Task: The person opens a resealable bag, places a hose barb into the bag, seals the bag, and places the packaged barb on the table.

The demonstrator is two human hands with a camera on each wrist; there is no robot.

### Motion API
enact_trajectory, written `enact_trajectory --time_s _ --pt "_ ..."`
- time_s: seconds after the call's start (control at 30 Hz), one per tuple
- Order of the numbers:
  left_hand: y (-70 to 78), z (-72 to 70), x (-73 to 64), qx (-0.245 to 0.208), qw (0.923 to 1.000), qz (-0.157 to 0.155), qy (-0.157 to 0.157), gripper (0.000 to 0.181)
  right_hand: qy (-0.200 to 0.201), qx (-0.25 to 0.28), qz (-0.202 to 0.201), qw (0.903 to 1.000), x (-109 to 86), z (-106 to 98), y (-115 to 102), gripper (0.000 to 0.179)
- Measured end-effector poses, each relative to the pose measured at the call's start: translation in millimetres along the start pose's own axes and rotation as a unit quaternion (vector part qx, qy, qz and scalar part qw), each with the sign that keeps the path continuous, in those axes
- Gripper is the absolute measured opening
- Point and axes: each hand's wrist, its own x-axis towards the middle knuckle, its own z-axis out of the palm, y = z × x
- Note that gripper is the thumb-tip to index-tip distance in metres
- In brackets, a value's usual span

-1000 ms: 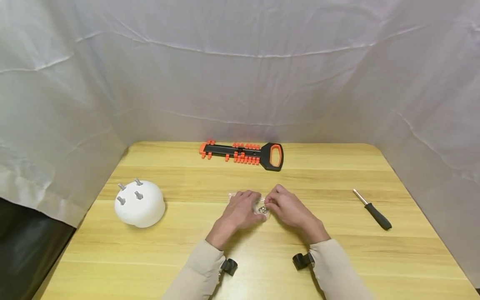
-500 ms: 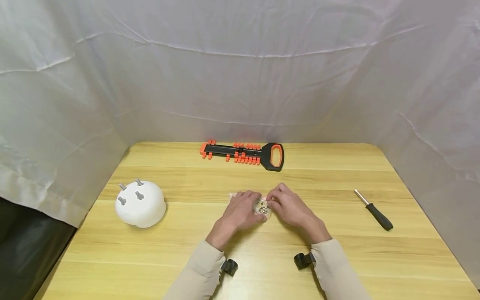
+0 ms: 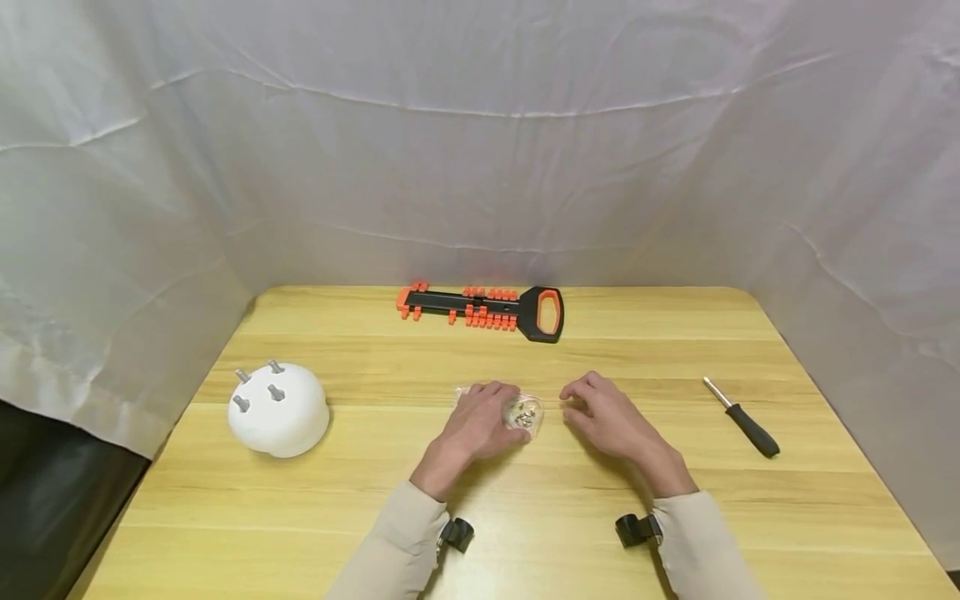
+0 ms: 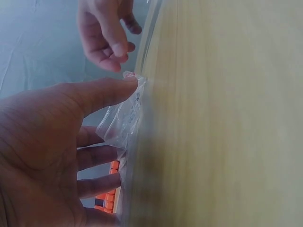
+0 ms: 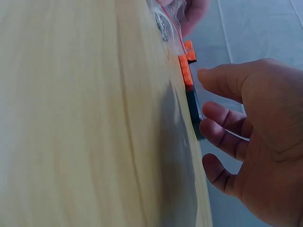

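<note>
A small clear zip bag point(image 3: 535, 406) lies on the table with several small metal pieces point(image 3: 525, 420) inside, apparently screws. My left hand point(image 3: 480, 421) holds the bag, thumb at its near edge and fingers spread along its far side. In the left wrist view, the crinkled plastic point(image 4: 124, 120) stretches between thumb and fingers. To the right of the bag, my right hand point(image 3: 613, 422) is apart from it, fingers loosely bent with nothing between them. A red seal line shows on the bag's mouth in the right wrist view.
A white rounded piece point(image 3: 281, 421) with several grey pegs on top sits at the left. A black and orange tool holder point(image 3: 480, 306) lies at the back. On the right is a screwdriver point(image 3: 742, 418) with a black handle. Grey cloth point(image 3: 480, 183) hangs behind the table.
My right hand has let go of the bag's edge and moved right, away from it. More of the bag and its contents now shows. My left hand has stayed in place.
</note>
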Motion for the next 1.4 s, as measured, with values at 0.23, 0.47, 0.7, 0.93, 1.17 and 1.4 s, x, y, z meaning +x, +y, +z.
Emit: enact_trajectory --time_s 0.23,0.47,0.7,0.93,1.17,1.4 --pt "-2.0 1.1 0.7 -0.001 1.0000 -0.001 -0.005 0.070 0.010 -0.005 -0.002 0.9999 -12.9 -10 14 0.024" --pt "-1.5 0.2 0.3 -0.013 0.9999 -0.003 -0.005 0.070 0.009 0.004 0.013 0.9999 -21.7 -20 30 0.024" --pt "-0.4 -0.8 0.5 -0.011 0.9999 -0.006 -0.006 0.070 0.014 0.018 0.025 0.9994 -29.4 -29 40 0.028" --pt "-1.0 0.1 0.6 -0.008 0.9999 -0.006 -0.005 0.071 0.016 0.002 0.037 0.9992 -43.4 -38 51 0.019" --pt "-0.8 0.7 0.5 -0.008 0.9999 -0.007 -0.004 0.070 0.012 -0.007 0.057 0.9983 -55.4 -43 62 0.015" --pt "-0.8 1.3 0.7 -0.014 0.9998 -0.010 -0.005 0.070 0.023 -0.005 0.065 0.9976 -61.8 -45 73 0.015"
